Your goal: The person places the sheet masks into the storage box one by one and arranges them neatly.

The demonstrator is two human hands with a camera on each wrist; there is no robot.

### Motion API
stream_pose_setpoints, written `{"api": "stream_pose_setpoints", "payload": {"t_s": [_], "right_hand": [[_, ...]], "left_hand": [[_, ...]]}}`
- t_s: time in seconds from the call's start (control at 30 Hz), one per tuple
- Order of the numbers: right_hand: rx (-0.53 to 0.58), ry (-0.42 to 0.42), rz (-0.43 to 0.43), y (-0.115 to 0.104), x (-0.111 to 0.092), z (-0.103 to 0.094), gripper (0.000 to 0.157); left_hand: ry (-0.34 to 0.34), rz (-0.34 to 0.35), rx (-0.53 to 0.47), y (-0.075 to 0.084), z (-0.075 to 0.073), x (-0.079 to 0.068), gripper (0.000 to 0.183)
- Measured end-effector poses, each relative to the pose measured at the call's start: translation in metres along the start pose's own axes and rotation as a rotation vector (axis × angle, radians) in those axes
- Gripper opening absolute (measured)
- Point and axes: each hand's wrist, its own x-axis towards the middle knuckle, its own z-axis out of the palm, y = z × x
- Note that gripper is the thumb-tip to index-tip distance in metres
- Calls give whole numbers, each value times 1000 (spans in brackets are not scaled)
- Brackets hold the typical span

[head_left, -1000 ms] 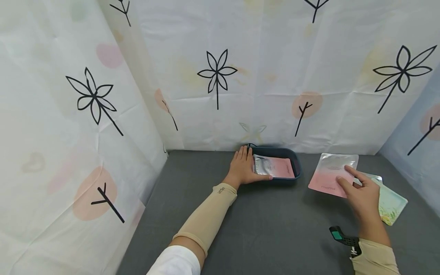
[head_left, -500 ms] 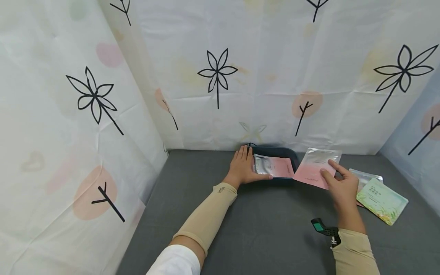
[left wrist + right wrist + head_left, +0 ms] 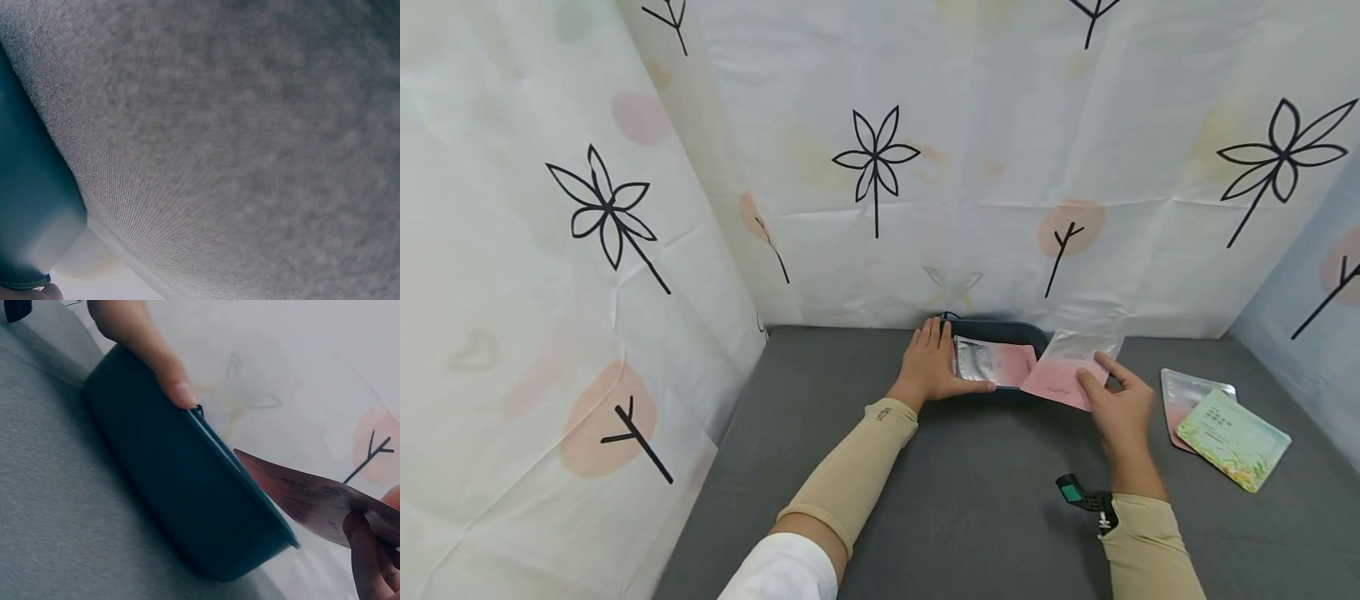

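A dark blue-green plastic bin (image 3: 1000, 331) stands against the back wall, with a pink-and-silver sachet (image 3: 1003, 363) lying inside. My left hand (image 3: 928, 367) rests on the bin's left end, fingers straight and the thumb along the front rim. Between thumb and fingers, my right hand (image 3: 1122, 408) pinches another pink-and-silver sachet (image 3: 1063, 377), whose left corner overlaps the bin's right end. In the right wrist view this sachet (image 3: 300, 497) bends slightly, its tip just above the rim. The left wrist view shows mostly tabletop and part of the bin's side (image 3: 37, 187).
Right of the bin, a green flowered sachet (image 3: 1234, 440) partly covers a pink-and-silver sachet (image 3: 1183, 400) on the grey tabletop (image 3: 970, 500). A white printed cloth (image 3: 970, 167) hangs behind the table and along its sides.
My right hand has carried the pink-and-silver sachet leftward, from beside the green sachet to the bin's right end. The pair on the right is uncovered. My left hand has stayed put.
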Motion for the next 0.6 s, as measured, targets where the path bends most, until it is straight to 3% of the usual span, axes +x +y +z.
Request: {"api": "stream_pose_setpoints", "payload": {"t_s": [0.33,0.6], "right_hand": [[8,0,15,1,-6,10,48],[31,47,22,2,-7,12,48]], "left_hand": [[18,14,4,-2,2,1,137],[-14,0,-15,-2,3,2,138]]}}
